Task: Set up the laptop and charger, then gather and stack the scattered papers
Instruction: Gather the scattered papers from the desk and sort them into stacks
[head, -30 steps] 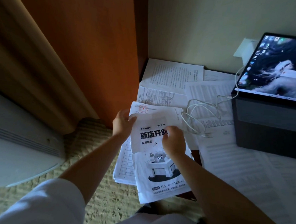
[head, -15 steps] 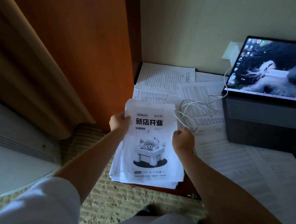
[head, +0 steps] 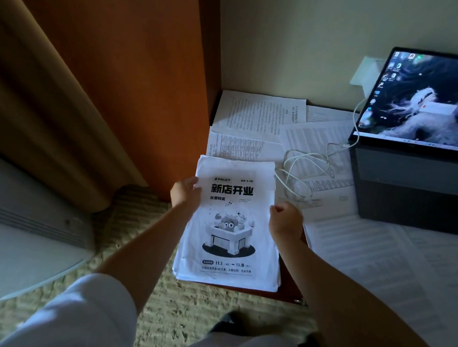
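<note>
A second ago the flyer (head: 233, 221) lay askew on the stack of papers (head: 226, 275), its near end swung right, with the right hand (head: 285, 220) flat on its face. Now it sits square on the stack, the left hand (head: 185, 192) and right hand gripping opposite side edges

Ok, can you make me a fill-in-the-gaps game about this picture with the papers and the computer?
1. The left hand and right hand hold a stack of ____.
2. The top flyer shows a cartoon face in a ____.
3. The white charger cable runs to the ____.
4. The laptop screen is switched ____.

Missing words: papers; box; laptop; on
</note>
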`<state>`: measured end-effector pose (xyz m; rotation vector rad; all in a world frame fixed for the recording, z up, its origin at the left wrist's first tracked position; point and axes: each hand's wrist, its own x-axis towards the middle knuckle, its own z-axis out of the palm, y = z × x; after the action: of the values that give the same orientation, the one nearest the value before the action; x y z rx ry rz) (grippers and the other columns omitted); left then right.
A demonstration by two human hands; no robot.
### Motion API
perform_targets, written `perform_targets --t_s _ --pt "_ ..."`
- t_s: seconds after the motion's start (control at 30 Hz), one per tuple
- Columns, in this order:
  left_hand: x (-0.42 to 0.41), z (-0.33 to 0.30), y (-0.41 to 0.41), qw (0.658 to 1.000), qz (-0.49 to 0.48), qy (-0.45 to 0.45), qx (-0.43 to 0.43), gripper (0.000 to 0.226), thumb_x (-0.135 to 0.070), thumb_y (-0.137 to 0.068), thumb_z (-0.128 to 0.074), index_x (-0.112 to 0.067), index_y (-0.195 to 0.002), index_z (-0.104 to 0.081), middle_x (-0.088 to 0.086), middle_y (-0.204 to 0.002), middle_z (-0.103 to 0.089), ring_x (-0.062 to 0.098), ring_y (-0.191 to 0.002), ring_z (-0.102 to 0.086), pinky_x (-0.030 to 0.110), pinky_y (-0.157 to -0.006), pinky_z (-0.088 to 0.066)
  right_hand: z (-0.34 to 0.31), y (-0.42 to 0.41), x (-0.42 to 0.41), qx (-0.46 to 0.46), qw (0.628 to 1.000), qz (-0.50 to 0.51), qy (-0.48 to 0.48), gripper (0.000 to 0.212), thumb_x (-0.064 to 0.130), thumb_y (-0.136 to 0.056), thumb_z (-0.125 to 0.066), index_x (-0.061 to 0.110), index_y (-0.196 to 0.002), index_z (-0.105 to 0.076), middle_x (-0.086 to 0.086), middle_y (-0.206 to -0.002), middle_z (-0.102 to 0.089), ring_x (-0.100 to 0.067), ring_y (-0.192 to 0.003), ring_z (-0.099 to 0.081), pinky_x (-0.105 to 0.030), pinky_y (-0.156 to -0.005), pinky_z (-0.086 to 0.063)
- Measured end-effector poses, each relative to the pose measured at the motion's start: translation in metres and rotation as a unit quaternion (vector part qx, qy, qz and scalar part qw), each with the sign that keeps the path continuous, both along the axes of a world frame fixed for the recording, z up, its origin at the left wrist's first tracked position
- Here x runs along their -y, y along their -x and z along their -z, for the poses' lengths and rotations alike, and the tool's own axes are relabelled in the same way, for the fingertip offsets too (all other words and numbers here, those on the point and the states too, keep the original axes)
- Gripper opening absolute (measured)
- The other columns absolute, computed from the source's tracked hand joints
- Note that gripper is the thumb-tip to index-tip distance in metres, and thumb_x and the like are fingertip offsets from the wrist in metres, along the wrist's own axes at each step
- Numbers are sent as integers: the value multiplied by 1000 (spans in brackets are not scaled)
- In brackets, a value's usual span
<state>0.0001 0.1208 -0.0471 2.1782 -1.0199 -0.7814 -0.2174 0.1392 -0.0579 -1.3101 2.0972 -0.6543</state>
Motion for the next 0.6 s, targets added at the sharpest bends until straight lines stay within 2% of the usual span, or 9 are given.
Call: perform_targets --t_s 0.03,0.1,0.17,0.23,0.3,0.33,0.43,0.6 --pt "1 0 1 1000 -3 7 -6 37 -3 -88 -56 -12 -122 -64 6 -118 -67 21 -99 -65 31 -87 -54 0 -1 0 4 1000 3 5 22 11 -91 -53 -3 -82 -66 -16 -78 -65 -28 -71 -54 -27 -59 -31" --pt "2 0 4 1000 1 8 -9 40 1 -85 -50 -15 -118 -66 6 -111 -69 20 -90 -64 30 -72 -55 0 -1 0 3 1000 11 10 22 11 -91 -53 -3 -78 -65 -16 -75 -63 -24 -67 -50 -27 -59 -28" --pt "2 -1 7 1000 -1 -10 -20 36 4 -82 -43 -9 -108 -65 4 -97 -65 22 -86 -60 24 -58 -46 0 -3 2 -6 999 22 25 21 10 -89 -53 -2 -76 -63 -14 -71 -59 -25 -69 -52 -28 -61 -33" --pt "2 0 10 997 -20 -41 -59 33 4 -83 -38 -6 -105 -60 5 -89 -59 26 -87 -58 25 -58 -42 0 -5 2 -54 998 5 12 21 17 -89 -53 -1 -87 -63 -17 -85 -62 -31 -85 -57 -34 -78 -42" --pt "0 0 14 993 -23 -67 -96 39 3 -84 -36 -8 -113 -59 7 -94 -59 24 -84 -55 25 -58 -44 -2 -12 -1 -74 997 -4 -33 32 24 -92 -52 -2 -110 -60 -19 -112 -59 -33 -110 -52 -38 -96 -37" --pt "-1 1 14 992 -16 -75 -105 41 3 -85 -35 -9 -116 -58 6 -97 -59 23 -84 -55 25 -58 -47 -5 -15 -3 -63 996 -1 -56 37 24 -93 -51 -3 -118 -56 -21 -122 -54 -34 -117 -48 -38 -100 -36" --pt "-4 0 13 988 -6 -87 -125 43 3 -85 -36 -11 -121 -55 6 -101 -61 22 -85 -56 27 -63 -51 -10 -24 -8 -41 995 13 -91 41 19 -91 -52 -2 -126 -49 -20 -132 -46 -34 -123 -43 -39 -100 -38" --pt "-10 -4 18 986 6 -100 -131 37 0 -89 -40 -10 -122 -51 3 -95 -55 22 -88 -53 31 -71 -47 -14 -33 -8 -76 988 -12 -136 50 26 -88 -53 0 -129 -42 -17 -135 -39 -32 -123 -39 -42 -96 -43"
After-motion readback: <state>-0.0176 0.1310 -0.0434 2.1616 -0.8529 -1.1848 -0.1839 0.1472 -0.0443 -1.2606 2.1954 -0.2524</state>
